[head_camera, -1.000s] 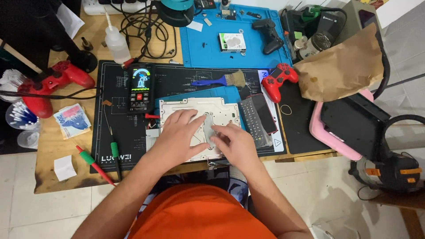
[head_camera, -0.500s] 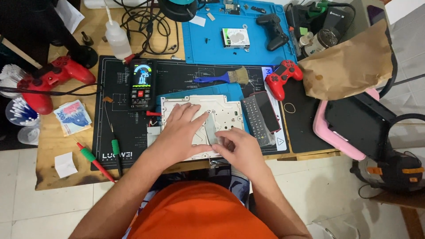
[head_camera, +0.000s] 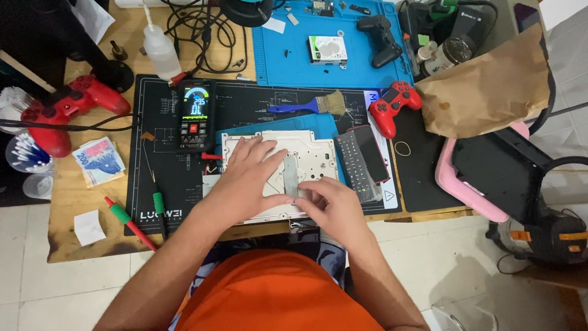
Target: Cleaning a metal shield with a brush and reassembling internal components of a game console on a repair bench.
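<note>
At the far left edge of the desk, a clear cup (head_camera: pixel 24 153) holds white cotton sticks. In the middle, on the black mat (head_camera: pixel 257 110), lies a flat silver metal plate (head_camera: pixel 312 150) with small holes. The left hand (head_camera: pixel 248 178) rests flat on it, fingers spread. The right hand (head_camera: pixel 334 205) pinches a thin grey strip (head_camera: pixel 290 178) lying on the plate.

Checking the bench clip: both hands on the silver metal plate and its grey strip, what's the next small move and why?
Probably lift the grey strip free: the right hand pinches its near end while the left hand lies flat on the silver metal plate, bracing it.
</note>
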